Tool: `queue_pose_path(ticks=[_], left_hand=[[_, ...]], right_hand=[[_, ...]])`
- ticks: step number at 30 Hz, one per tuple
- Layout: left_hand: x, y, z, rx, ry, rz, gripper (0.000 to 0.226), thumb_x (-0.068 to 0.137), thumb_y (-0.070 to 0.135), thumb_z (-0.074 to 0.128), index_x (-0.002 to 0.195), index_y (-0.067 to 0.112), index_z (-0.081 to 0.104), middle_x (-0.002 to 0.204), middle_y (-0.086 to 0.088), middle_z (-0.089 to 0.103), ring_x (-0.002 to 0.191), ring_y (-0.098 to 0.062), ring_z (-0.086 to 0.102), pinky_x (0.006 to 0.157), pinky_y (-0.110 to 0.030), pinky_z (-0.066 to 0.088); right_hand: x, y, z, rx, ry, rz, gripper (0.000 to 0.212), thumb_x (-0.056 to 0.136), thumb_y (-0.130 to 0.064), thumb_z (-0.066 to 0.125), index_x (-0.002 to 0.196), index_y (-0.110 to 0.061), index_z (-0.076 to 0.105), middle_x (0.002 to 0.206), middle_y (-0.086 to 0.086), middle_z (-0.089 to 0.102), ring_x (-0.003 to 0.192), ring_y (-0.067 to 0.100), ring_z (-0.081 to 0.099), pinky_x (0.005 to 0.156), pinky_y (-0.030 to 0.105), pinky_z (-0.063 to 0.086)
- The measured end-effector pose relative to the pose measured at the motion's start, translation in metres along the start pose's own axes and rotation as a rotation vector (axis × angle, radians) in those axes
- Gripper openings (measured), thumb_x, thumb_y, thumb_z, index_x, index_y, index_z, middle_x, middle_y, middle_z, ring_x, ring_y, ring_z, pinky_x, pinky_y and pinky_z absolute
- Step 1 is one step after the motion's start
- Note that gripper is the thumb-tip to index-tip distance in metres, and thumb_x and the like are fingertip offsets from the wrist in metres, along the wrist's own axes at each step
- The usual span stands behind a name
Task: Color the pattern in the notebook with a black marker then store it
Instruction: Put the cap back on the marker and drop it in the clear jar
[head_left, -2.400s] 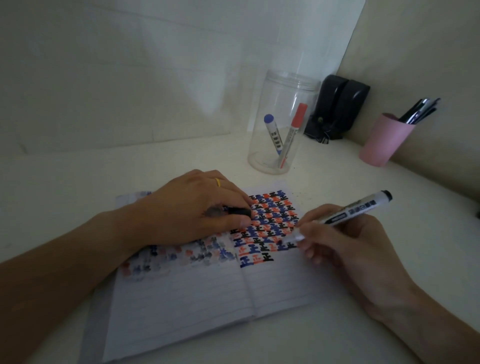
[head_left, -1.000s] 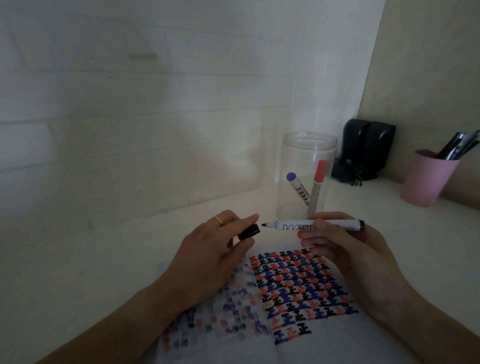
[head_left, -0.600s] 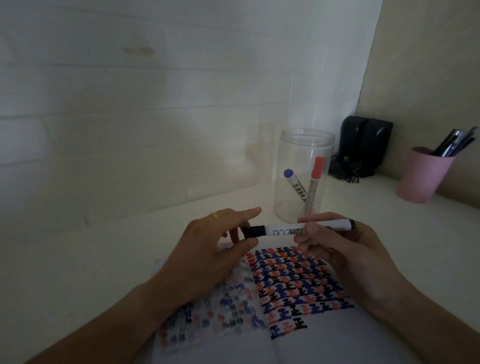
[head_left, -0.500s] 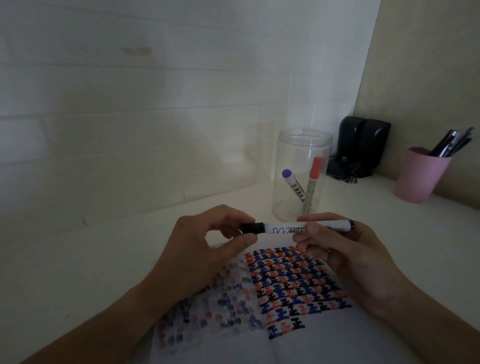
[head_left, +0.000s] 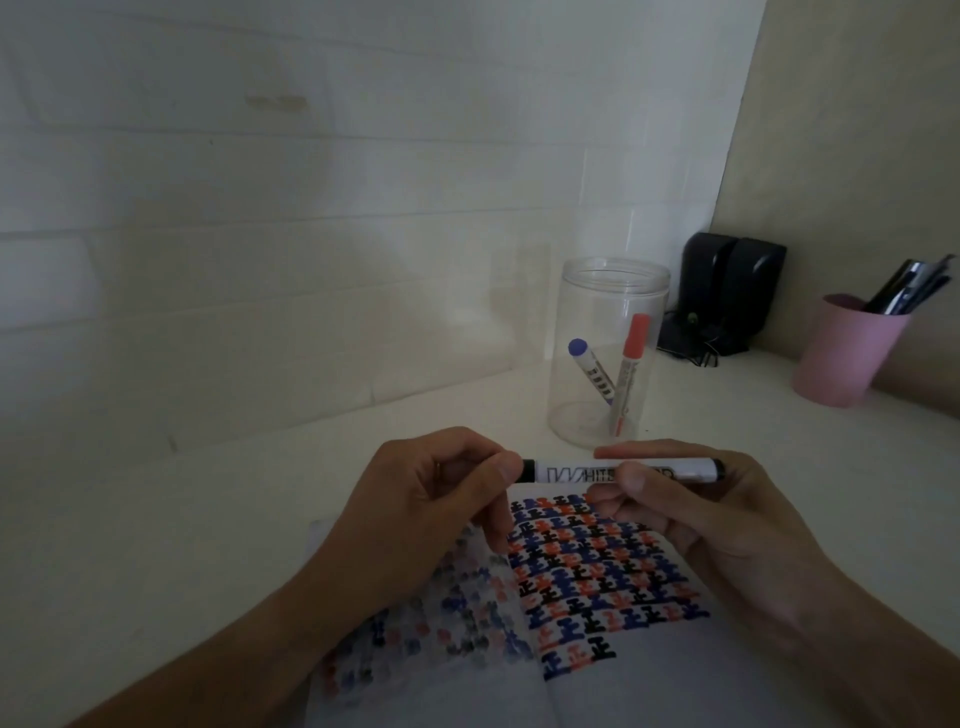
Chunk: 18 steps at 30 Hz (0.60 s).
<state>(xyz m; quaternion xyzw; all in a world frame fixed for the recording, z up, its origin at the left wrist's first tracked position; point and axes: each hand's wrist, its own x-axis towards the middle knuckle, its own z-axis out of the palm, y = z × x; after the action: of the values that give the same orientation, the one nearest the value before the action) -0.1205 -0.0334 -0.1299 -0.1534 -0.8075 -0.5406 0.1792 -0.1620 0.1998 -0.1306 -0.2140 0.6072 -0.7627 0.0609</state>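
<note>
Desk surface (head_left: 208, 545), pale and dim, is backed by a white brick-patterned wall (head_left: 260, 208). A black marker (head_left: 623, 470), lettered "WHITE", is held level above the open notebook (head_left: 597, 571): its capped end is pinched by the left hand (head_left: 415, 514), its barrel gripped by the right hand (head_left: 717, 525). A clear jar (head_left: 608, 353) is seen behind.

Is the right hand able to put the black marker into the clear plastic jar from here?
Probably yes. The right hand holds the capped black marker, the clear plastic jar stands open just beyond, and nothing lies between.
</note>
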Motion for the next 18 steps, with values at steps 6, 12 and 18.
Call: queue_pose_path(ticks=[6,12,18], left_hand=[[-0.002,0.000,-0.002,-0.072,-0.066,-0.061,0.024,0.091,0.028,0.061,0.081,0.009,0.073,0.061,-0.008,0.074,0.049,-0.016,0.068,0.059,-0.021,0.055],[0.006,-0.003,0.007,0.030,-0.003,0.112,0.018,0.087,0.025,0.072,0.104,0.022,0.074,0.086,0.006,0.079,0.078,-0.015,0.076,0.079,-0.022,0.058],[0.008,0.008,0.011,0.124,0.041,0.227,0.052,0.089,0.030,0.071,0.138,0.029,0.053,0.113,0.019,0.075,0.099,-0.005,0.073,0.090,-0.017,0.052]], right_hand=[[-0.003,-0.002,0.000,-0.138,-0.024,-0.070,0.029,0.071,-0.012,0.075,0.097,0.000,0.079,0.088,0.024,0.079,0.082,0.035,0.077,0.069,0.027,0.061],[-0.009,-0.018,-0.004,-0.501,-0.028,-0.091,0.016,0.066,-0.019,0.082,0.082,-0.014,0.080,0.081,0.007,0.080,0.074,0.031,0.074,0.065,0.034,0.061],[-0.007,-0.032,0.000,-0.280,-0.072,-0.011,0.038,0.074,-0.001,0.076,0.110,-0.010,0.066,0.075,0.011,0.077,0.072,0.022,0.075,0.068,0.025,0.057]])
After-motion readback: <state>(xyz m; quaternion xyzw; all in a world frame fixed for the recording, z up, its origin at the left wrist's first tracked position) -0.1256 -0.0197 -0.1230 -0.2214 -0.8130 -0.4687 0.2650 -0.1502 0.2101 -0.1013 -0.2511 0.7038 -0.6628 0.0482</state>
